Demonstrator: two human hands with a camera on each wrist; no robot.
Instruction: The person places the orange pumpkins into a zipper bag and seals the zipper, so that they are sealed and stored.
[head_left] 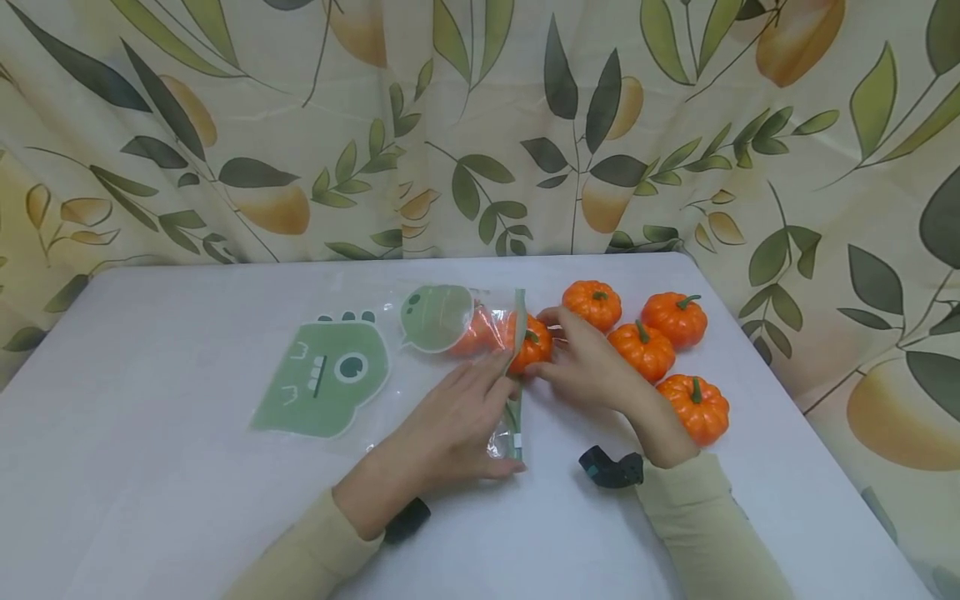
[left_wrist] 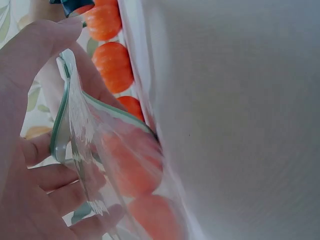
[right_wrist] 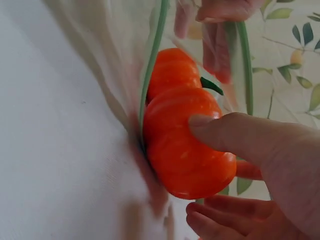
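A clear zip bag (head_left: pixel 360 400) with a green monster print lies on the table, its green-edged mouth facing right. My left hand (head_left: pixel 457 417) holds the mouth apart, fingers over the upper film and thumb near the lower corner. In the left wrist view the green zip edge (left_wrist: pixel 60 120) gapes beside the fingers. My right hand (head_left: pixel 588 358) grips a small orange toy pumpkin (right_wrist: pixel 187 145) at the mouth, thumb on its side, part of it between the zip edges. Another pumpkin (right_wrist: pixel 175 72) sits deeper inside, behind the green speech-bubble print (head_left: pixel 435 317).
Right of the bag stand several more orange pumpkins, among them a back one (head_left: pixel 592 304) and a front one (head_left: pixel 693 408) beside my right forearm. Black wrist devices (head_left: pixel 611 467) sit by both cuffs. A leaf-patterned curtain (head_left: pixel 480 125) hangs behind the white table (head_left: pixel 150 500).
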